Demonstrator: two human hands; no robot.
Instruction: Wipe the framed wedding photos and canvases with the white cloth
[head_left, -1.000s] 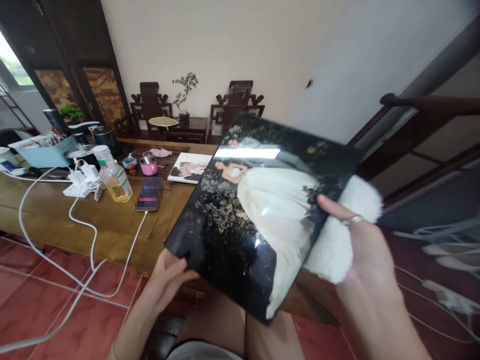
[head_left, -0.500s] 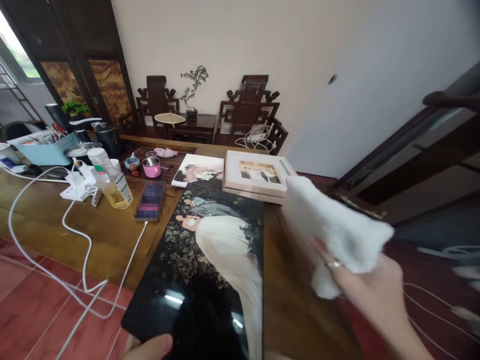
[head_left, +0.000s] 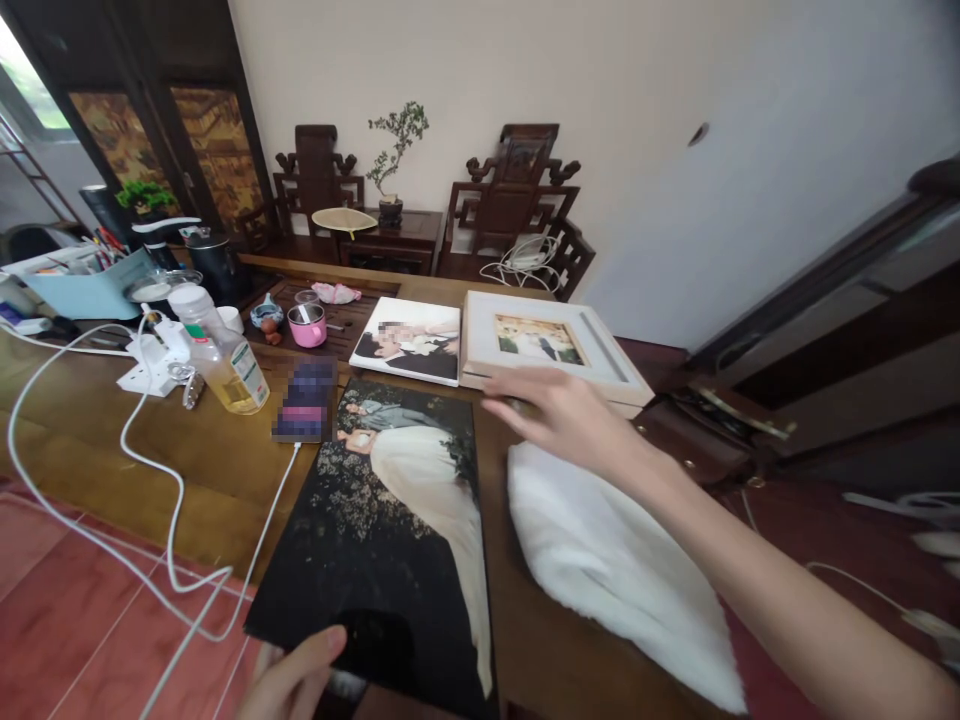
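Observation:
A large glossy wedding photo print [head_left: 390,530] lies flat on the wooden table [head_left: 97,440]. My left hand [head_left: 289,680] holds its near edge, thumb on top, fingers underneath. A white fluffy cloth [head_left: 615,565] lies on the table right of the print. My right hand [head_left: 559,415] hovers just beyond the cloth with fingers stretched out and empty, close to a white framed photo [head_left: 544,345]. Beside that frame lies a smaller photo canvas [head_left: 409,340].
A phone [head_left: 306,400] on a white cable, a clear bottle [head_left: 221,350], a power strip [head_left: 154,365], a pink cup [head_left: 307,325] and a blue bin [head_left: 90,285] crowd the table's left. Carved chairs [head_left: 517,200] and a bonsai [head_left: 397,150] stand at the wall. A dark railing [head_left: 825,290] runs at right.
The print went from held up and tilted to lying flat on the table. My right hand let go of the white cloth, which now lies on the table, and reached forward toward the white frame.

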